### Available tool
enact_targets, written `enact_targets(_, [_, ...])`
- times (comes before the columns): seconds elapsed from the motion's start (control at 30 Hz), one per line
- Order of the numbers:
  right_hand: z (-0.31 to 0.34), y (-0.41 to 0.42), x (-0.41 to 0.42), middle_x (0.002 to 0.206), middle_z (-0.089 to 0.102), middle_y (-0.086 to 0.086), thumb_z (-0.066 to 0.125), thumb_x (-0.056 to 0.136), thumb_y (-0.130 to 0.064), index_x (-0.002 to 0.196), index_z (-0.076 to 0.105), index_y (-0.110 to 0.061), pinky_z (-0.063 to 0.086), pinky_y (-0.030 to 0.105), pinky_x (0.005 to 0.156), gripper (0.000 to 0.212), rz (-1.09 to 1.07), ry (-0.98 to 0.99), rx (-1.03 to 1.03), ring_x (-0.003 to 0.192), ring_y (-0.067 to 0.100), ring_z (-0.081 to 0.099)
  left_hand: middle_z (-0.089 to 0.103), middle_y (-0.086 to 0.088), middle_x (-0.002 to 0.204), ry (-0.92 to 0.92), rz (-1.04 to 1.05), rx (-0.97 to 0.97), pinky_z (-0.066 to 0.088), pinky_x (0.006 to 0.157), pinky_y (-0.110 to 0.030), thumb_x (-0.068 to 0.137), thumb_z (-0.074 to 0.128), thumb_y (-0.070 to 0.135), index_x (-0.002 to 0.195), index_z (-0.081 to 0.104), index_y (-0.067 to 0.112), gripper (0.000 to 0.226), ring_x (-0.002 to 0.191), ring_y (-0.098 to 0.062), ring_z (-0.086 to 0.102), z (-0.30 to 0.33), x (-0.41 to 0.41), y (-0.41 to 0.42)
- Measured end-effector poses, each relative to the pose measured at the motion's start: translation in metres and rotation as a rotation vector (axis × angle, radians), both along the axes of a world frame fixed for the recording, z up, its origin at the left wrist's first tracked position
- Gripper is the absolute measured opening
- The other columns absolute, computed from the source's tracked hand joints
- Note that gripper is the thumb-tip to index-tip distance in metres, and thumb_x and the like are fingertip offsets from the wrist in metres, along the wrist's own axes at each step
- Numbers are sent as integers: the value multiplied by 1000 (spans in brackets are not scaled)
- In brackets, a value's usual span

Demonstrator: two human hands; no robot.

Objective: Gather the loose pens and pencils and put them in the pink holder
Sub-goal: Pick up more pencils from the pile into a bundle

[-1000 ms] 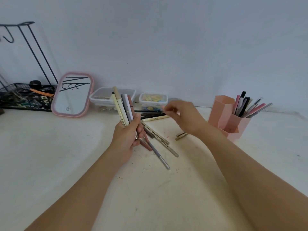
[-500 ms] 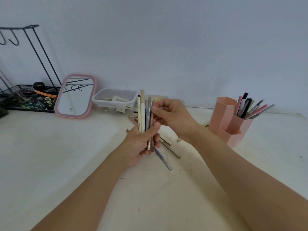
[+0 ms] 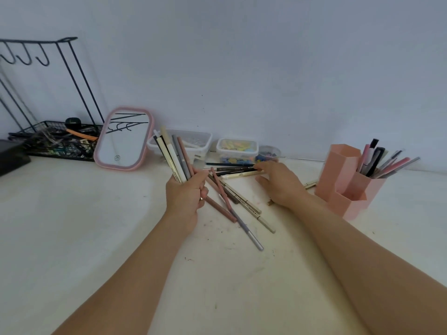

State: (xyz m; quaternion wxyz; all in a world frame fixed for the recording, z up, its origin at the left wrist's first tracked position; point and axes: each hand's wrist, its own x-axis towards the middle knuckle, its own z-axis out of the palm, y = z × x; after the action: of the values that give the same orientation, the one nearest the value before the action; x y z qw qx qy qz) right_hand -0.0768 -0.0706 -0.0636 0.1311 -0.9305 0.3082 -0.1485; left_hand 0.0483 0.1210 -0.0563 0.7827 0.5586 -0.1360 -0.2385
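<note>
My left hand [image 3: 187, 197] grips a bundle of pens and pencils [image 3: 173, 157] that fans up and to the left. My right hand [image 3: 281, 183] lies over the table with its fingertips touching the ends of a few dark and cream pens [image 3: 232, 170] lying side by side. More loose pens and pencils [image 3: 242, 213] lie crossed on the white table between my hands. The pink holder [image 3: 348, 187] stands to the right, with several pens [image 3: 384, 163] upright in its rear compartment.
A pink-framed mirror [image 3: 124, 139] leans at the back left beside a black wire rack [image 3: 53, 141]. Two clear plastic boxes [image 3: 237, 151] and a small jar [image 3: 269, 152] sit against the wall. A short stub [image 3: 310, 183] lies left of the holder.
My right hand left the bundle and moved down to the pens lying near the boxes. My left hand tilted the bundle leftward and lowered slightly.
</note>
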Motion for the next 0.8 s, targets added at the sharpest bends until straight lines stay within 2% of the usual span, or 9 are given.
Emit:
enact_targets(0.17, [4,2,12,123,59,4,56,100,-27,120,69,-21,48,44,94,25,-4,44,-87,117,26,53,49,2,54,11,20,16,27,35,-20,90,72,9,91,56,13,17,43,-11,44,-4,4,-3])
enact_targets(0.3, [4,0,7,114,59,1,61,98,-28,109,72,-20,48,35,87,17,-13,20,-97,107,21,55,51,4,53,-40,-9,37,30,36,-21,91,71,13,90,63,15,9,45,-11,46,-3,0,-3])
enact_targets(0.4, [16,-3,2,103,63,2,62,98,-23,103,72,-14,46,34,79,15,-4,-39,-23,92,20,58,53,6,52,-59,-20,37,30,38,-22,93,70,15,92,67,18,4,45,-9,47,-2,-1,-3])
enact_targets(0.5, [39,3,0,93,66,7,63,97,-19,101,72,-6,42,32,73,16,17,-124,146,80,18,56,53,5,53,-49,-12,29,30,38,-22,94,70,19,94,68,17,3,46,-10,47,-1,-1,-2])
enact_targets(0.6, [57,28,1,80,65,7,65,97,-16,99,71,0,44,26,65,17,97,-334,572,68,13,56,49,4,55,-16,-59,-22,29,35,-20,92,73,26,93,67,15,12,44,-9,43,0,-4,-1])
enact_targets(0.67, [58,51,4,75,66,3,66,96,-15,99,71,0,48,21,61,16,195,-377,802,65,10,59,46,4,54,-21,-124,-60,30,34,-18,88,75,30,90,65,15,18,43,-9,41,2,-8,0])
enact_targets(0.73, [50,73,11,79,71,6,66,97,-15,100,71,3,50,19,60,19,279,-375,905,66,10,62,52,0,55,-38,-182,-75,36,35,-19,79,77,38,91,66,11,31,44,-13,48,3,-13,2])
enact_targets(0.8, [40,87,17,82,74,12,65,97,-15,102,72,6,52,20,60,22,299,-412,943,65,11,65,59,-6,59,-65,-201,-63,40,36,-22,67,79,46,98,66,4,54,47,-18,56,4,-16,2])
